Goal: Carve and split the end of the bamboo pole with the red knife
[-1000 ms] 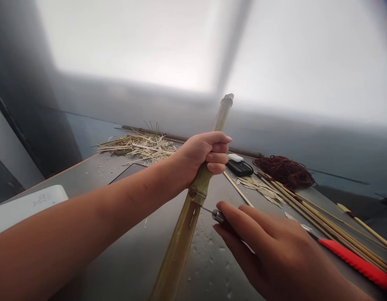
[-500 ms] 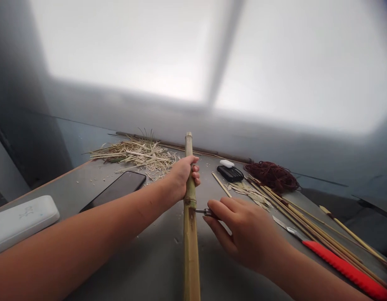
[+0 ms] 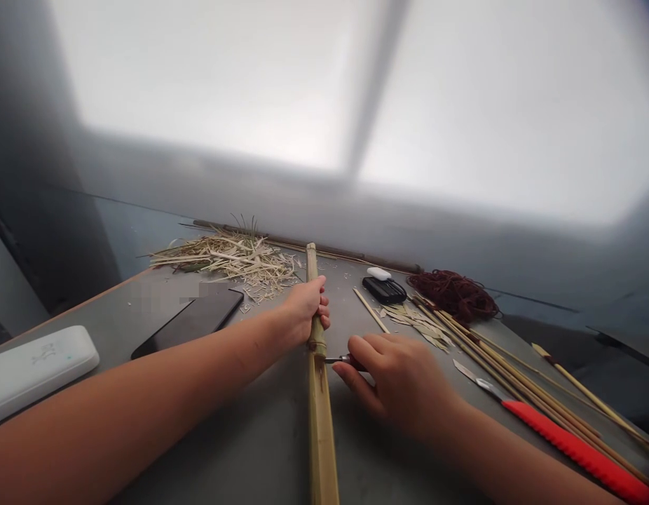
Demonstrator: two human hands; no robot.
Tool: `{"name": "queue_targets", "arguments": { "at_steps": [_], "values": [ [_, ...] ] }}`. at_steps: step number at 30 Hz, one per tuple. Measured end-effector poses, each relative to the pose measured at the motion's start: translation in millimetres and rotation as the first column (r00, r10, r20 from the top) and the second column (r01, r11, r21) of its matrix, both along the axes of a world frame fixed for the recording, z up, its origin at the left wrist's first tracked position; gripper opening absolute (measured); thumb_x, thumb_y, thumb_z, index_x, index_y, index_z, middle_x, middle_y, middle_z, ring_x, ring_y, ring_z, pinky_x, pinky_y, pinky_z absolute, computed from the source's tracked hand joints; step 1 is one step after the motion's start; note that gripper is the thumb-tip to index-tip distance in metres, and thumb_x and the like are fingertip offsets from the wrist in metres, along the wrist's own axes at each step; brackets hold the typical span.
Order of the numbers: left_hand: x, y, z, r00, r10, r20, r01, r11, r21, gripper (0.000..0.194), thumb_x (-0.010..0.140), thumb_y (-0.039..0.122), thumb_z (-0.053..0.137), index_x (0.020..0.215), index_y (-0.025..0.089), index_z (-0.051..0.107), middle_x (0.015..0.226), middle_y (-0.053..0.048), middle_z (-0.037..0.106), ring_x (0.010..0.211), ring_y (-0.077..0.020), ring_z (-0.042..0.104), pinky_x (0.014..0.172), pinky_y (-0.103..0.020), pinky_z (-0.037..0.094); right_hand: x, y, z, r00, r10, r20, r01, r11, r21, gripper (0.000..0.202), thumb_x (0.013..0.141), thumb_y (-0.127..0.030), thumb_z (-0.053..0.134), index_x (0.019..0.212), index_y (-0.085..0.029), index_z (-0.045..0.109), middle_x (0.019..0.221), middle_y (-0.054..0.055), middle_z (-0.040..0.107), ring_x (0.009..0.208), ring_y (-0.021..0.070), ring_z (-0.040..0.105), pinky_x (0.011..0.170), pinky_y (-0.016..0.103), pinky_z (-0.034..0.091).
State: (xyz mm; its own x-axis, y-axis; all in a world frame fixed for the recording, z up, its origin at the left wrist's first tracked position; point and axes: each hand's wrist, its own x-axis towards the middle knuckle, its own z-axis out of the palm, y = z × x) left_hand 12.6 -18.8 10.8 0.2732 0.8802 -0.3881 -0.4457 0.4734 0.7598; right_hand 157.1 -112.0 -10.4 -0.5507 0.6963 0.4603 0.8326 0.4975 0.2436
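Note:
A bamboo pole (image 3: 322,435) runs from the bottom edge up the middle of the view, with a cut, flattened stretch below a node. My left hand (image 3: 308,308) is wrapped round the pole just above that node. In my right hand (image 3: 403,379), closed, is a hand tool (image 3: 336,360) with a thin metal shaft and a dark handle, mostly hidden by the fingers. Its tip meets the right side of the pole just under the node, by a dark split in the flattened face. Whether the tip is inside the bamboo I cannot tell.
On the grey table (image 3: 272,428) are a heap of bamboo shavings (image 3: 230,256), a phone (image 3: 193,322) and a white case (image 3: 45,368) to the left. At right are a black device (image 3: 383,289), dark red cord (image 3: 453,294), thin sticks (image 3: 514,372) and a red-handled knife (image 3: 571,442) with its blade exposed.
The pole's far end has dropped lower, and my left hand has come down with it. My right hand and the tool have shifted slightly left and down, staying by the node.

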Motion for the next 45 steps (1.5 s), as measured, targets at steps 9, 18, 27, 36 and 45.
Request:
{"name": "queue_targets", "arguments": {
  "at_steps": [9, 18, 27, 36, 45],
  "values": [
    [4.1, -14.5, 9.5, 0.985, 0.060, -0.163, -0.029, 0.982, 0.188, 0.013, 0.090, 0.019, 0.045, 0.080, 0.020, 0.037, 0.058, 0.007, 0.037, 0.038, -0.0043, 0.031, 0.037, -0.017, 0.028, -1.1, -3.4, 4.1, 0.998, 0.048, -0.046, -0.045, 0.997, 0.066, 0.037, 0.094, -0.037, 0.044, 0.062, -0.019, 0.050, 0.050, -0.001, 0.052, 0.044, 0.0122, 0.042, 0.051, 0.027, 0.019],
    [7.8, -18.0, 7.9, 0.956, 0.086, -0.279, -0.026, 0.977, 0.211, 0.014, 0.088, 0.021, 0.046, 0.079, 0.022, 0.035, 0.054, 0.008, 0.036, 0.036, -0.0062, 0.030, 0.039, -0.020, 0.026, -0.3, -3.2, 3.2, 0.997, 0.056, -0.060, -0.055, 0.998, 0.006, 0.037, 0.092, -0.039, 0.046, 0.061, -0.019, 0.052, 0.049, -0.001, 0.053, 0.042, 0.0108, 0.041, 0.050, 0.025, 0.018],
    [7.3, -19.0, 8.8, 0.927, 0.124, -0.354, -0.034, 0.968, 0.249, 0.018, 0.084, 0.021, 0.050, 0.076, 0.023, 0.033, 0.052, 0.007, 0.036, 0.036, -0.0080, 0.033, 0.041, -0.022, 0.028, -0.7, -2.6, 5.5, 0.997, 0.042, -0.067, -0.045, 0.998, -0.045, 0.038, 0.091, -0.040, 0.045, 0.060, -0.019, 0.051, 0.047, -0.002, 0.052, 0.041, 0.0103, 0.040, 0.049, 0.025, 0.018],
    [5.4, -9.9, 5.1, 0.939, 0.133, -0.317, -0.051, 0.965, 0.256, 0.017, 0.085, 0.020, 0.052, 0.079, 0.022, 0.037, 0.058, 0.006, 0.040, 0.039, -0.0076, 0.035, 0.042, -0.022, 0.032, -1.5, 4.3, -0.7, 0.997, 0.004, -0.076, -0.011, 0.995, -0.101, 0.040, 0.095, -0.041, 0.039, 0.063, -0.020, 0.050, 0.051, -0.002, 0.052, 0.044, 0.0114, 0.040, 0.049, 0.026, 0.017],
    [-2.8, 7.2, -14.8, 0.906, 0.121, -0.404, 0.016, 0.947, 0.320, 0.022, 0.080, 0.028, 0.065, 0.083, 0.020, 0.044, 0.069, 0.002, 0.050, 0.048, -0.0100, 0.047, 0.044, -0.022, 0.041, 0.1, -1.4, 6.6, 1.000, -0.006, -0.016, 0.003, 0.981, -0.195, 0.026, 0.093, -0.039, 0.048, 0.076, -0.020, 0.054, 0.065, 0.000, 0.060, 0.055, 0.0139, 0.052, 0.053, 0.026, 0.023]
  ]
}}
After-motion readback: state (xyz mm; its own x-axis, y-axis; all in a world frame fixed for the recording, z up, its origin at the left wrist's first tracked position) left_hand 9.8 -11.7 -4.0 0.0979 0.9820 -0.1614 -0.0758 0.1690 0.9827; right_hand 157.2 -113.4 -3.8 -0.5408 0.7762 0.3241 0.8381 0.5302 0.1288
